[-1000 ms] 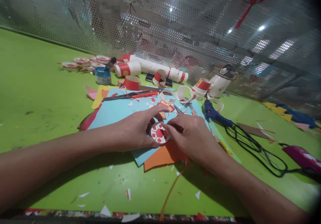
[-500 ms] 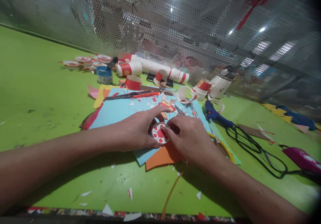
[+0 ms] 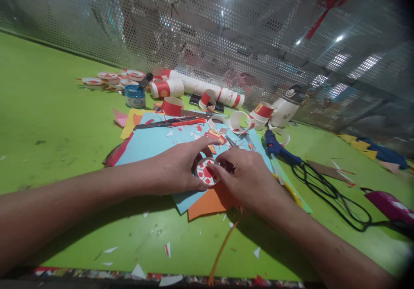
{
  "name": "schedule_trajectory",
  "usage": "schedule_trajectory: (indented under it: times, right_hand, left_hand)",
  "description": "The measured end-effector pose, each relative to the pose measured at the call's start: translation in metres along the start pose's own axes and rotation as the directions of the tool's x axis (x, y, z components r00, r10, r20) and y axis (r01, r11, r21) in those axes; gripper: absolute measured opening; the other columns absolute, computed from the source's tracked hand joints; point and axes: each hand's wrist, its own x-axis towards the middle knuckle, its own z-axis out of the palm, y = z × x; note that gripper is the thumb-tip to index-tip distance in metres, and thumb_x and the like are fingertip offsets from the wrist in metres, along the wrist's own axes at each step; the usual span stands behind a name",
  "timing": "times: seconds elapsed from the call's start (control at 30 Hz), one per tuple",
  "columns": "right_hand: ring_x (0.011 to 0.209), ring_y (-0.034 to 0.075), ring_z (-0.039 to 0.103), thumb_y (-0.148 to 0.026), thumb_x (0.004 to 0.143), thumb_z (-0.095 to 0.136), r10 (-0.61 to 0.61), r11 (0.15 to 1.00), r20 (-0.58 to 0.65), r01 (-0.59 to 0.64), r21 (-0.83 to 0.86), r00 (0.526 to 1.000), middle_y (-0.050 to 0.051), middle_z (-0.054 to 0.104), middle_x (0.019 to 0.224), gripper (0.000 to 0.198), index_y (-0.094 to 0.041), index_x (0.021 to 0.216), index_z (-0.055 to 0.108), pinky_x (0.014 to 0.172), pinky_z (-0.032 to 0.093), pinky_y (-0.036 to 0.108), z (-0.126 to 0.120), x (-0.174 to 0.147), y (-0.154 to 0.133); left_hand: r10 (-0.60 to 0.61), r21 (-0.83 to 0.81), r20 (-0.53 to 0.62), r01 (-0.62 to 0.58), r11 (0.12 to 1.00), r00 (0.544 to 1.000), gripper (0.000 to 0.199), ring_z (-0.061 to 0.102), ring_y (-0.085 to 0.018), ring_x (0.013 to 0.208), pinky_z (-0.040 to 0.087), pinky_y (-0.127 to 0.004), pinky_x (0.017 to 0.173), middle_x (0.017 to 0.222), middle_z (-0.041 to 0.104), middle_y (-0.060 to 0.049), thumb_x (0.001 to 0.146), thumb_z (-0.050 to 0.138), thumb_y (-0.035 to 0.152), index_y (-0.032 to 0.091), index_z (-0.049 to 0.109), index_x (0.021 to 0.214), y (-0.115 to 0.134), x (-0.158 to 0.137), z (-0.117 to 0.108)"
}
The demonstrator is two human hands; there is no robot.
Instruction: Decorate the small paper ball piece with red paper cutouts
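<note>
A small round paper cup bottom [image 3: 202,177] with red paper pieces set in a pattern faces up above the blue paper [image 3: 152,146]. My left hand [image 3: 176,166] curls around its left side, thumb and fingers closed on the rim. My right hand [image 3: 244,172] meets it from the right, with the thumb pressing on the red piece in its middle; its other fingertips are hidden behind. Orange paper [image 3: 210,203] lies just below the hands. Beyond them are red and yellow paper scraps [image 3: 215,137] and a craft knife [image 3: 170,123].
Cut cup rings [image 3: 239,123] and stacked paper cups [image 3: 168,89] stand at the back, with a blue jar [image 3: 135,97] to their left. A blue glue gun [image 3: 280,147] and its black cord [image 3: 323,192] lie on the right. Paper scraps dot the green table [image 3: 97,224].
Almost nothing differs. Both hands keep the same hold on the cup bottom, and the right forearm has shifted very slightly.
</note>
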Motion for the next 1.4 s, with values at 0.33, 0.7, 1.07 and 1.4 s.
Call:
schedule_trajectory:
  times: [0.33, 0.7, 1.07, 1.4]
  right_hand:
    - [0.067, 0.017, 0.058, -0.010, 0.082, 0.059, -0.064, 0.993, -0.152, 0.078, 0.087, 0.986, 0.009, 0.068, 0.081, 0.015, -0.011, 0.089, 0.072, 0.062, 0.041, 0.029, -0.006, -0.003, 0.008]
    - [0.067, 0.016, 0.050, -0.010, 0.088, 0.049, -0.191, 0.981, -0.032, 0.192, 0.038, 0.981, 0.006, 0.054, 0.075, 0.024, -0.014, 0.084, 0.072, 0.059, 0.036, 0.028, -0.002, -0.014, 0.002]
    - [0.072, 0.018, 0.050, -0.008, 0.089, 0.043, -0.203, 0.979, 0.038, 0.204, -0.019, 0.978, 0.009, 0.051, 0.083, 0.033, -0.013, 0.107, 0.069, 0.063, 0.038, 0.031, 0.000, -0.018, -0.001]
    - [0.067, 0.017, 0.044, -0.007, 0.088, 0.040, -0.211, 0.974, 0.060, 0.215, -0.069, 0.976, 0.008, 0.048, 0.081, 0.035, -0.013, 0.107, 0.069, 0.059, 0.034, 0.029, 0.000, -0.017, 0.000]
  left_hand:
    - [0.005, 0.001, -0.022, -0.005, 1.000, 1.000, 0.076, 0.058, -0.015, 0.073, 0.047, -0.026, 0.064, 0.102, 0.064, -0.001, 0.070, 0.072, 0.024, 0.024, 0.038, 0.138, -0.004, 0.001, 0.002]
    - [-0.042, -0.057, -0.009, 0.042, 0.998, 0.999, 0.072, 0.059, -0.016, 0.074, 0.046, -0.026, 0.060, 0.107, 0.062, -0.004, 0.070, 0.072, 0.032, 0.024, 0.041, 0.134, -0.003, 0.001, -0.001]
    - [-0.042, -0.085, -0.011, 0.041, 0.996, 0.999, 0.076, 0.061, -0.019, 0.083, 0.048, -0.031, 0.070, 0.107, 0.064, -0.004, 0.067, 0.075, 0.027, 0.026, 0.041, 0.135, -0.007, 0.002, 0.000]
    - [-0.064, -0.092, -0.012, 0.063, 0.994, 0.998, 0.078, 0.061, -0.020, 0.085, 0.049, -0.032, 0.072, 0.104, 0.065, -0.004, 0.065, 0.078, 0.026, 0.023, 0.042, 0.134, -0.002, 0.001, -0.003]
